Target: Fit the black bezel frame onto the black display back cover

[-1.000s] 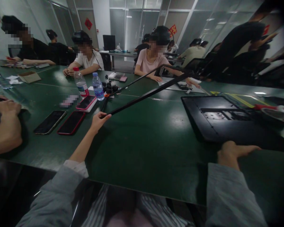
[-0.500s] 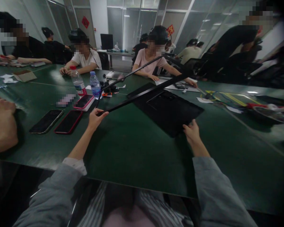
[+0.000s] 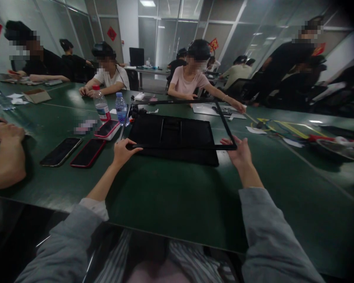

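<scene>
A thin black rectangular frame, like a monitor bezel, is held roughly level above the table. My left hand pinches its near left corner between thumb and fingers. At the near right corner, my right hand holds the frame from below, with its fingers partly spread and partly hidden by it. Beneath the frame a flat black panel, like a monitor's back cover with a raised middle part, lies on the green table. Part of the panel shows through the frame's opening.
Left of the frame lie several phones, among them a red-edged phone. Behind them stand a red-capped bottle and a blue-capped bottle. A co-worker's forearm rests at the left. Cables and a round pan-like thing are at the right.
The frame has swung down from a tilted position to nearly level. My right hand has left the panel's corner and come to the frame. The panel has turned squarer and moved left.
</scene>
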Tool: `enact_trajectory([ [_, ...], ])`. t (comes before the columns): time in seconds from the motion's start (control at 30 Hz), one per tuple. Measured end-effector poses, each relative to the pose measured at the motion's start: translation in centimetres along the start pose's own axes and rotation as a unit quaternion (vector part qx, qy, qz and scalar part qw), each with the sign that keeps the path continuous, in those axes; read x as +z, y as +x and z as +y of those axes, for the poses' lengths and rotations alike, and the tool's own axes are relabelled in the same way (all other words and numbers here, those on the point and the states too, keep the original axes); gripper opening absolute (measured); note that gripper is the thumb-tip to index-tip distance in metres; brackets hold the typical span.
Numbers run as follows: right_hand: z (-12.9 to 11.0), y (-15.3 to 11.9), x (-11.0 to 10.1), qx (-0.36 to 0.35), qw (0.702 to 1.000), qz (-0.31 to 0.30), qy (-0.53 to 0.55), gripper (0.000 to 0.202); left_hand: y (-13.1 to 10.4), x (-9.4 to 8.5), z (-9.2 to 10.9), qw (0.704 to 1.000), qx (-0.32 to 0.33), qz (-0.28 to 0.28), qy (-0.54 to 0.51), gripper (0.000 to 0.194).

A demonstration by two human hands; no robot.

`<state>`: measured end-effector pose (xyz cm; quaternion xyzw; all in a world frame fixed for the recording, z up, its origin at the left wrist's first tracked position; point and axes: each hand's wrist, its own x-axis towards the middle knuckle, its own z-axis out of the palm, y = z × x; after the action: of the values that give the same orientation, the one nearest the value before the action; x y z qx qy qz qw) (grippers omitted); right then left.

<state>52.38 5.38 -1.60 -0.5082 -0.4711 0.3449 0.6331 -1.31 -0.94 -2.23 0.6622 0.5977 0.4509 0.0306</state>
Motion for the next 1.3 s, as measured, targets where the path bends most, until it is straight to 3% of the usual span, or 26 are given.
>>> enact_trajectory([
  [0.1,-0.7,-2.2,-0.5,0.025,0.997,-0.077,-0.006,0.062,-0.1,0.5,-0.1,0.998,0.034,-0.006,0.046,0.034],
  [0.23,1.5,-4.5,1.1,-0.031,0.991,0.005,-0.127,0.061,-0.2,1.1,-0.6,0.996,0.059,-0.035,0.064,0.032],
  [0.33,3.0,-5.6,2.8,-0.112,0.967,0.055,-0.221,0.051,-0.1,1.4,-1.2,0.994,0.058,-0.062,0.07,0.032],
  [0.5,2.5,-7.1,3.9,-0.181,0.925,0.085,-0.323,0.052,0.1,1.7,-2.1,0.988,0.075,-0.115,0.066,0.032],
  [0.8,2.6,-7.7,4.1,-0.134,0.912,0.104,-0.373,0.056,0.1,1.9,-2.3,0.984,0.095,-0.126,0.087,0.03],
  [1.3,5.1,-6.3,3.0,-0.092,0.936,0.064,-0.334,0.052,-0.3,1.7,-1.0,0.978,0.044,-0.149,0.136,0.036],
])
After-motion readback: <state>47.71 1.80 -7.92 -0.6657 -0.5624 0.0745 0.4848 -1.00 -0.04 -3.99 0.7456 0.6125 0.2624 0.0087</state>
